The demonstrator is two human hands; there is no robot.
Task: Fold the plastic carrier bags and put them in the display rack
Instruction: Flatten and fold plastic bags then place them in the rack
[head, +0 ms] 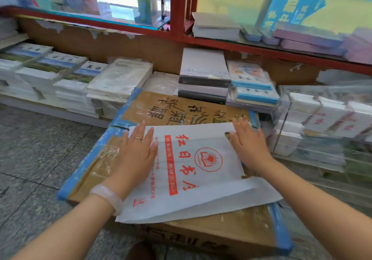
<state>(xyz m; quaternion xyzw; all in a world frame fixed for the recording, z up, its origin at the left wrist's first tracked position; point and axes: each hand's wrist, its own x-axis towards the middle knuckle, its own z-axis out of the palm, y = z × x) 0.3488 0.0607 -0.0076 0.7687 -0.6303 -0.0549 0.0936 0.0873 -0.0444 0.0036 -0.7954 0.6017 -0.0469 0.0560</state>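
Observation:
A white plastic carrier bag (193, 171) with red printed characters and a round book-and-sun logo lies flat on a brown cardboard box (88, 169) edged with blue tape. My left hand (136, 151) rests palm down on the bag's left side, fingers spread, a ring on one finger and a pale bracelet at the wrist. My right hand (248, 145) lies flat on the bag's right edge near the handle cut-out. Neither hand grips anything. A clear acrylic display rack (314, 122) stands to the right of the box.
Stacks of wrapped books (118, 78) and paper reams (203, 72) line the low shelf behind the box. Red-framed glass shelving (177, 18) rises above. A second taped box (181, 106) sits just behind the first. Grey speckled floor (30, 149) spreads to the left.

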